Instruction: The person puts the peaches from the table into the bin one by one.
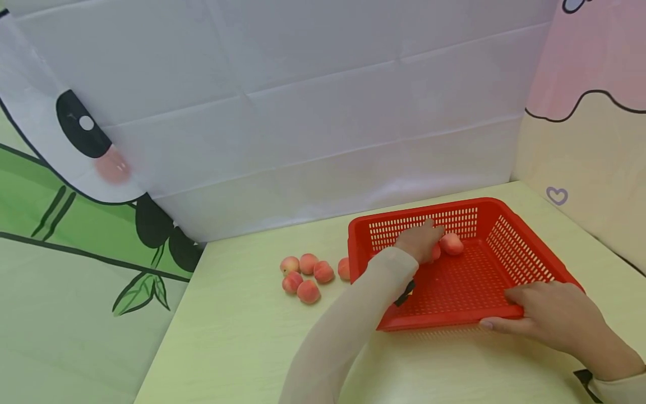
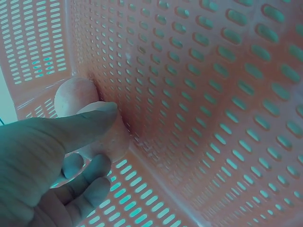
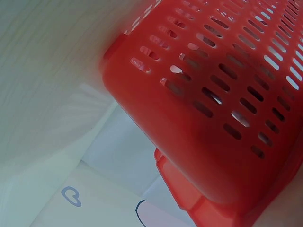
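Left hand of mine is down inside the red basket, at about ten o'clock of its floor, with thumb and curled fingers closed around a peach that sits against the far wall. A second peach lies in the basket just beside it, at three o'clock of my hand, touching or nearly touching the held one. My right hand grips the basket's near rim at about five o'clock, thumb along the front edge, fingers wrapped over the corner. The basket rests on the pale green tabletop. Outside it, at nine o'clock, a small cluster of loose peaches lies on the tabletop, one of them right against the basket's left wall. White sheeting hangs behind at twelve o'clock.
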Demonstrator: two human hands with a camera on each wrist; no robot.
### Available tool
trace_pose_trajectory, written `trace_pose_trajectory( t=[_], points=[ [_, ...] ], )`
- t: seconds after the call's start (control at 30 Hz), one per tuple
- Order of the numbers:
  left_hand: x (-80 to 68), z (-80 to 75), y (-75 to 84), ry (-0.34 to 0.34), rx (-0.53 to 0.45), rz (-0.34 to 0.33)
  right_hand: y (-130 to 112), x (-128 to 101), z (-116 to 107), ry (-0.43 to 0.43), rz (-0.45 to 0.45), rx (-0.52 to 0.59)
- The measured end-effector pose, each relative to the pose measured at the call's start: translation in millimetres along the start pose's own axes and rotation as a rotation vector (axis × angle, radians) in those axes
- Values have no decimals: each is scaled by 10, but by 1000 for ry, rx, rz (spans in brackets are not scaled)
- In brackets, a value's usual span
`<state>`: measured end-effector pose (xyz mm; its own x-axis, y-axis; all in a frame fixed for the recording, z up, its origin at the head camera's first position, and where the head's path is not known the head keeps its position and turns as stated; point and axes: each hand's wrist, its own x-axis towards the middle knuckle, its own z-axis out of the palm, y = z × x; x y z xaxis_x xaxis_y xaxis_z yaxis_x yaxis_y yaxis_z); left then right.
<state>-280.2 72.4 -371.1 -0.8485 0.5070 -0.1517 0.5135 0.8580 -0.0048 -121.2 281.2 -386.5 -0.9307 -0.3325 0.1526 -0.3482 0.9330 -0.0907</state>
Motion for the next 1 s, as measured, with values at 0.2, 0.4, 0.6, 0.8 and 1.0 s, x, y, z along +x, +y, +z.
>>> trace_pose_trajectory(
  t=[0.2, 0.4, 0.6, 0.8, 1.0],
  points=[
    [19, 28, -12, -12, -35, -8, 4, -5, 6, 5, -4, -4],
    [44, 35, -13, 12, -16, -31, -8, -8, 6, 6, -6, 2],
    [57, 37, -18, 0, -48, -49, -10, -12, 16, 9, -12, -1],
    [17, 12, -39, 4, -43, -29, 1, -15, 19, 15, -13, 6],
    [-47, -139, -98, 11, 60, 9, -1, -17, 18, 8, -9, 6]
  ],
)
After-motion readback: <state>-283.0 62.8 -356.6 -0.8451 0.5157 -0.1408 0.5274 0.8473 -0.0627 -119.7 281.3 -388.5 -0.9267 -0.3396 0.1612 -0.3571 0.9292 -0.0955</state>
